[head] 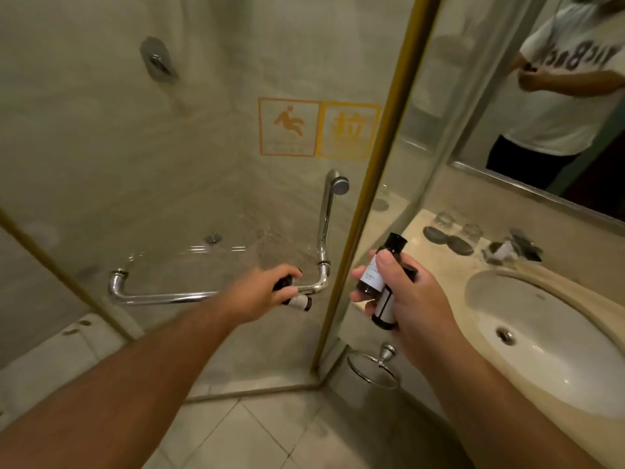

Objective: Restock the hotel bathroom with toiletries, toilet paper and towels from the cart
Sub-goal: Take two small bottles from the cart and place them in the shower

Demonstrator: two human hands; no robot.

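Left hand: my fingers are curled round a small dark bottle with a pale label. Its lower end sticks out below my fingers, towards the right. A dark part shows above my knuckles; I cannot tell whether it is this bottle's cap or a second item. The hand sits at the horizontal bar of the chrome door handle, near its right-hand bend. I cannot tell whether hand or bottle touches the bar.

Right hand: it holds two dark bottles. The upper bottle stands nearly upright, black cap uppermost, with my thumb pressed across its white label and my fingers curled behind it. The lower bottle lies in the same grip, just under and beside the first, its labelled body pointing down past my palm. This hand is held in the air to the right of the shower's gold-coloured frame edge, between the glass and the sink basin.

Surroundings: the glass shower door carries two orange warning stickers. A chrome towel ring hangs below my right hand. On the counter behind the basin stand two drinking glasses. The mirror above reflects a person in a white shirt.
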